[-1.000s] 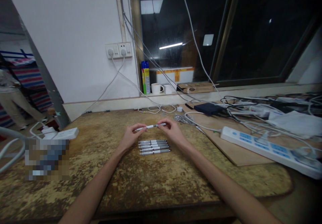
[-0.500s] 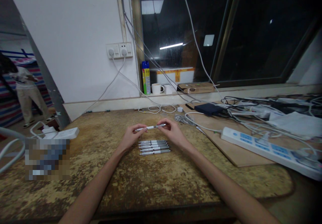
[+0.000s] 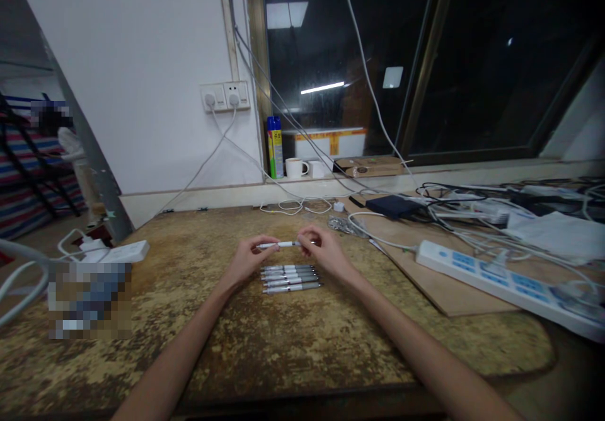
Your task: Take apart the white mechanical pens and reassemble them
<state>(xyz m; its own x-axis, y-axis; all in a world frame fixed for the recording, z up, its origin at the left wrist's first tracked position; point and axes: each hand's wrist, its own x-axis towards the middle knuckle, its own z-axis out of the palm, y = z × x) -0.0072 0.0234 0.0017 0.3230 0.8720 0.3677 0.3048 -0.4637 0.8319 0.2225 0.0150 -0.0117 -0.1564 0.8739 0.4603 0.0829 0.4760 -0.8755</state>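
Note:
A white and grey pen (image 3: 285, 244) is held level between my two hands, just above the worn tabletop (image 3: 293, 339). My left hand (image 3: 248, 258) pinches its left end between thumb and fingers. At the right end, my right hand (image 3: 324, 251) is closed on the pen, and the fingers cover that tip. Several similar pens (image 3: 290, 278) lie side by side in a close row on the table, nearer to me than the held one. They point left to right, roughly parallel.
A white power strip (image 3: 501, 282) rests on a brown board (image 3: 444, 282) at the right, among tangled cables. Another white strip (image 3: 127, 251) sits at the left beside a blurred-out item (image 3: 89, 298). A spray can (image 3: 274, 147) and mug (image 3: 296, 167) stand on the sill. A person (image 3: 78, 150) is far left.
Both hands still hold the pen; my right fingers have shifted inward along it and now cover more of its right end. The person in the background has moved right.

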